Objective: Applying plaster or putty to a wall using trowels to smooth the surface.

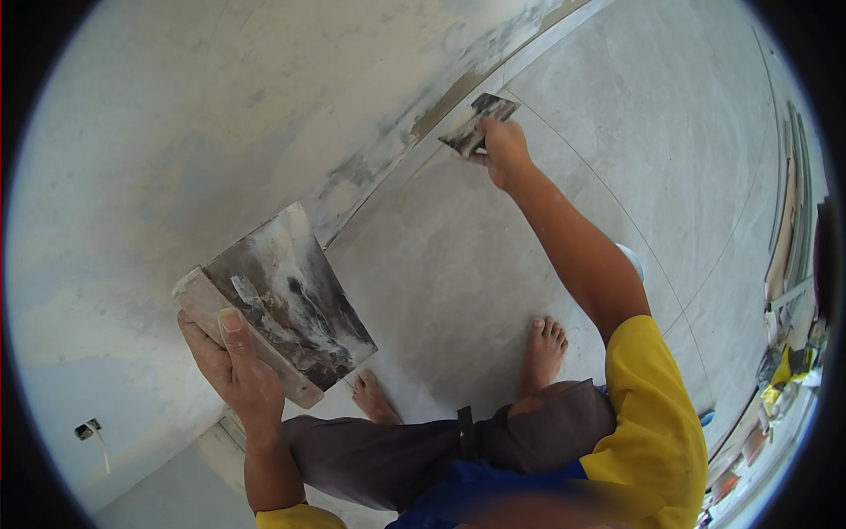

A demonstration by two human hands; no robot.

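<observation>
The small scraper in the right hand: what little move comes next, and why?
Perhaps draw the small scraper along the foot of the wall: the right hand holds it close by, and the wall looks patchy there. The left hand holds a wide blade with pale smears.

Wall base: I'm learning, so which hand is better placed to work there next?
Probably the right hand: its scraper is near the wall base; the left hand holds a smeared plate.

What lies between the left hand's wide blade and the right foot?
In the head view, only grey floor shows between the blade and right foot.
</observation>
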